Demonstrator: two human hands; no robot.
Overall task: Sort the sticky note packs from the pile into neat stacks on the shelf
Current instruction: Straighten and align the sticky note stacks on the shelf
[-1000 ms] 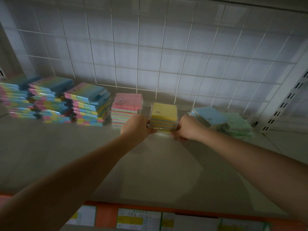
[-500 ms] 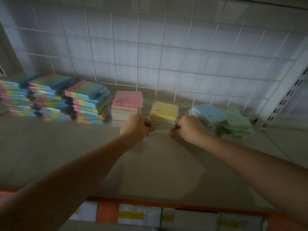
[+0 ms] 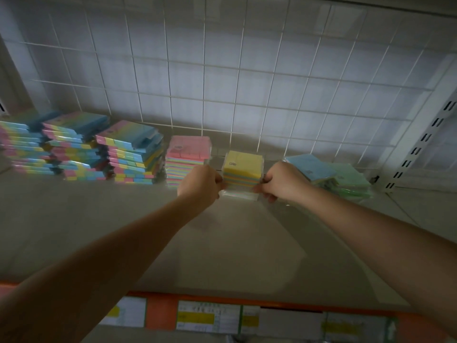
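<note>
Head view: yellow-topped stack [image 3: 242,169] on shelf [image 3: 222,243], between pink-topped stack [image 3: 188,154] and loose pile [image 3: 329,174]. Left hand [image 3: 200,186], right hand [image 3: 284,181] flank it, both grips pinching stack sides. Stack upright, equally near both.

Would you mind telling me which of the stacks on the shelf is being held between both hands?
The yellow-topped stack, between the pink-topped stack and the loose blue and green pile. The left hand and right hand grip its sides.
</note>
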